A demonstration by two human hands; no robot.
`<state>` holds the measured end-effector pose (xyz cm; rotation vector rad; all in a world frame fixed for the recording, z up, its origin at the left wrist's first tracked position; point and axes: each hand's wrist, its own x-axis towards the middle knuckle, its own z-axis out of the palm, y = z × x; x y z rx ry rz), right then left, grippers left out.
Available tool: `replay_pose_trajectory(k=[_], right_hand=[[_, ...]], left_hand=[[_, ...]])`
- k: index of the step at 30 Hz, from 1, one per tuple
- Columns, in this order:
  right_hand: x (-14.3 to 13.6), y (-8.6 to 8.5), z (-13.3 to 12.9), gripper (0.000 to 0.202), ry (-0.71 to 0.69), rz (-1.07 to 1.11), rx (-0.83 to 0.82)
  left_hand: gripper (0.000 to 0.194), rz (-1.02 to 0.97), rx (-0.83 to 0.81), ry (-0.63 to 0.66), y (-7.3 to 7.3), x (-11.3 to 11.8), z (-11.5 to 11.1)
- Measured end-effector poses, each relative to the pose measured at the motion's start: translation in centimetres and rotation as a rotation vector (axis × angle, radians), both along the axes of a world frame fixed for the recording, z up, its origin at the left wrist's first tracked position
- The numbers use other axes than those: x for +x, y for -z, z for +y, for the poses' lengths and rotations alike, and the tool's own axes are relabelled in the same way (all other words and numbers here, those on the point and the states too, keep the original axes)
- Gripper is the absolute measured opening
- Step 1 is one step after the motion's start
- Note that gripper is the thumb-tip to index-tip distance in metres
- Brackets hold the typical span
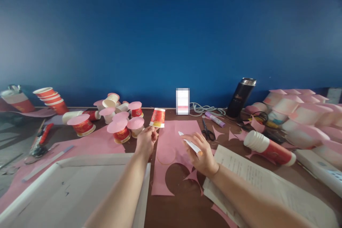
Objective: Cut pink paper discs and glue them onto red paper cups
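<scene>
My left hand (146, 141) is closed, its fingertips pinching the lower edge of a red paper cup (157, 117) that is upside down. My right hand (201, 155) is wrapped round a slim white tube (191, 144) with a pointed tip and an orange end. The tube slants over a pink paper sheet (167, 142), which has a round cut-out and a drawn circle. Left of the cup, several upturned red cups (121, 135) carry pink paper discs (117, 125). Black-handled scissors (207, 131) lie just beyond my right hand.
A white box lid (98, 185) fills the front left. Printed papers (245, 171) and a stack of cups (269, 148) lie to the right. A black flask (240, 98) and a purple glue stick (214, 118) are near the blue partition (149, 42). Pink-topped cups (304, 114) crowd the far right.
</scene>
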<state>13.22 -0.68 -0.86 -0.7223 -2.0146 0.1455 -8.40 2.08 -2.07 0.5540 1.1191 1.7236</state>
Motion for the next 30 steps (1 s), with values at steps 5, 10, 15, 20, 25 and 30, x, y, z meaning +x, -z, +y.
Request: replay_pose_trajectory(k=[5,10,15,20,25,30], right_hand=[[0.0,0.0,-0.05,0.032,0.002,-0.014,-0.003],[-0.07,-0.07,-0.15,0.029,-0.011,-0.023,-0.03],[-0.05,0.05,-0.21,0.03,-0.033,-0.006,-0.069],[0.02,0.23,-0.2,0.031,-0.047,-0.001,-0.086],[-0.01,0.08,-0.25,0.029,-0.031,-0.009,-0.079],[-0.02,-0.16,-0.37,0.028,-0.03,-0.023,-0.074]], left_hand=[[0.007,0.005,-0.073,-0.028,0.29,-0.13,0.24],[0.016,0.06,-0.158,-0.032,0.84,-0.29,0.46],[0.022,0.106,-0.194,-0.04,0.75,-0.05,0.36],[0.022,0.113,-0.221,-0.045,0.61,0.09,0.24],[0.015,0.127,-0.249,-0.043,0.57,0.11,0.19],[0.006,0.19,-0.252,-0.024,0.55,0.24,0.19]])
